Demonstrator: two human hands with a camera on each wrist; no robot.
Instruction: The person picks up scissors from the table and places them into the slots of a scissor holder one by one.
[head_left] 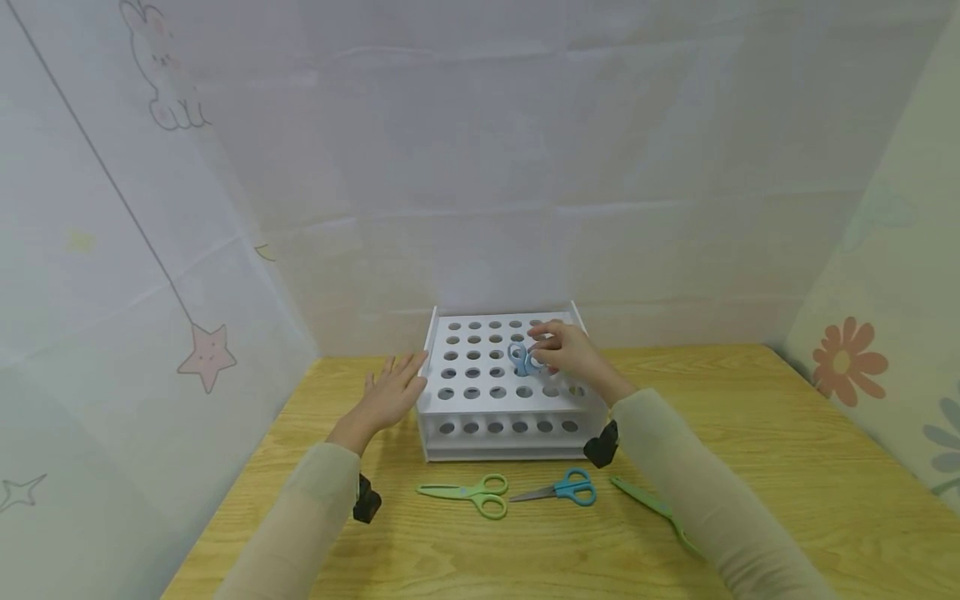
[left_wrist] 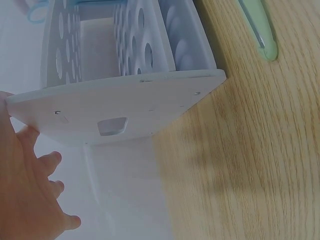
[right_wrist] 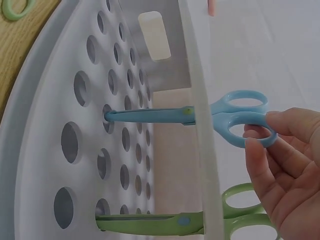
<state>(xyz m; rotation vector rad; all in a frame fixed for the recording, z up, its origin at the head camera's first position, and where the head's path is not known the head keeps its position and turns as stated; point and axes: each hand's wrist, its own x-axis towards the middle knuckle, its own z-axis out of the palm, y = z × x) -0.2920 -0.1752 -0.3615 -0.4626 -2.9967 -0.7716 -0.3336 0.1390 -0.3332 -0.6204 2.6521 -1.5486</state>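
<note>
A white rack (head_left: 495,404) with rows of round holes stands on the table. My right hand (head_left: 573,354) pinches one finger ring of light-blue scissors (right_wrist: 240,117) between thumb and fingers. Their blades (right_wrist: 150,116) point down through the rack's top panel, with the tip at a hole in the lower panel. Beside them, green scissors (right_wrist: 150,225) stand in the rack, untouched by the hand. My left hand (head_left: 390,396) rests against the rack's left side panel (left_wrist: 120,110), fingers extended. Its contact with the panel's upper edge shows at the left of the left wrist view.
In front of the rack lie green scissors (head_left: 472,492) and blue scissors with metal blades (head_left: 570,487). Another green pair (head_left: 652,500) lies to the right, partly behind my right sleeve. A patterned cloth wall (head_left: 525,167) rises behind the wooden table (head_left: 712,417).
</note>
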